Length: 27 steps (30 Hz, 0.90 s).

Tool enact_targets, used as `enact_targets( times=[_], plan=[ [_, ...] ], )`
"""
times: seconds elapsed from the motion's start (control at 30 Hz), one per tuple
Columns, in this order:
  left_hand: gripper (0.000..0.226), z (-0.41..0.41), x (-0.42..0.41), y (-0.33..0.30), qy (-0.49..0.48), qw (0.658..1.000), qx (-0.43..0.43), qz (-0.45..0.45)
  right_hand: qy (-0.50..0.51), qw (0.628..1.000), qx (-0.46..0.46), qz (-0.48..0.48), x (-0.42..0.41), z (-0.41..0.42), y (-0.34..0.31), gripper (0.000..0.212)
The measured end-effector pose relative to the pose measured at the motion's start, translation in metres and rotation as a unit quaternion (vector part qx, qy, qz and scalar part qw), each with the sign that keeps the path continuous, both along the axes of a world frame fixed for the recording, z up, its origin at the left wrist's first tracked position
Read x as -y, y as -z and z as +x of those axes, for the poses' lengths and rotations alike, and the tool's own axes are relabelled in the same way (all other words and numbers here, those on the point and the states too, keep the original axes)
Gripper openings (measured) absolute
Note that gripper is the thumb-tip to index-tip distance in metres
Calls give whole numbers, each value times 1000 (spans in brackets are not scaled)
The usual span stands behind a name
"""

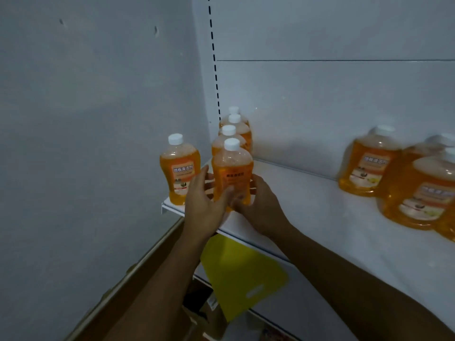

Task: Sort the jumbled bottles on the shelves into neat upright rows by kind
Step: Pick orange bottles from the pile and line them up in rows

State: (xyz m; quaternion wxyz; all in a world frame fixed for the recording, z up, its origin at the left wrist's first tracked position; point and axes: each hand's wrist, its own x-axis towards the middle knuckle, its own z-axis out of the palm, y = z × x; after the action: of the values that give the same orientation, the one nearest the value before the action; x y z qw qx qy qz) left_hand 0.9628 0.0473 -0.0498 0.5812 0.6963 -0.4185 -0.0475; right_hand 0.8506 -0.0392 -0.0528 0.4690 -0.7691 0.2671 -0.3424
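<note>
Looking down from my head, I have both hands around the front bottle (232, 174) of a single-file row that runs back toward the corner of the white shelf (307, 205). My left hand (205, 200) cups its left side with the thumb laid across the lower front; my right hand (258, 205) wraps the right side, fingers curled behind the base. So both are closed on this one bottle, which stands upright near the shelf's front edge.

I judge I am squaring it up with the three bottles behind (234, 134). One lone bottle (179, 168) stands just to the left, at the very end of the shelf, and probably wants a place in a row next. Well apart on the right, a loose cluster (398, 178) still waits; those look bigger and are blurred at the frame's edge, so I cannot tell whether they are the same kind.

The bottles are clear plastic, waisted in the middle, filled with orange liquid, with white screw caps and orange-and-white paper labels. The shelf is smooth painted metal. Below it a flat yellow sheet (243, 274) with a handle slot leans among boxes.
</note>
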Motion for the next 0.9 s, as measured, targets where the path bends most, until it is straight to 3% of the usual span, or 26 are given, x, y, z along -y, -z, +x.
enact_targets(
  times=[0.2,0.33,0.43,0.47,0.57,0.63,0.67,0.7,0.8,0.83,0.9],
  plan=[
    [49,-2,17,1,71,993,75,-64,0,996,82,45,3,-2,11,98],
    [25,-25,34,-8,134,980,107,-98,70,991,101,60,7,-25,8,74],
    [29,-39,55,-17,192,963,165,-98,78,986,128,79,19,-48,9,44],
    [31,-42,63,-19,207,958,174,-94,88,983,131,94,21,-56,9,44],
    [25,-52,84,-27,237,957,141,-86,131,979,99,119,34,-87,7,70],
    [14,-57,100,-32,265,959,80,-54,114,981,63,142,43,-111,2,69],
    [22,-60,109,-34,309,950,34,-16,87,982,50,159,46,-124,-2,63],
    [35,-62,118,-36,379,925,-17,30,56,982,39,175,47,-135,-7,59],
    [56,-66,140,-38,603,778,-125,124,-23,977,28,211,48,-161,-17,59],
    [58,-70,144,-38,638,744,-137,142,-35,975,26,220,49,-168,-17,63],
    [66,-78,151,-35,638,742,-139,154,-44,971,24,234,53,-182,-16,67]
  ],
)
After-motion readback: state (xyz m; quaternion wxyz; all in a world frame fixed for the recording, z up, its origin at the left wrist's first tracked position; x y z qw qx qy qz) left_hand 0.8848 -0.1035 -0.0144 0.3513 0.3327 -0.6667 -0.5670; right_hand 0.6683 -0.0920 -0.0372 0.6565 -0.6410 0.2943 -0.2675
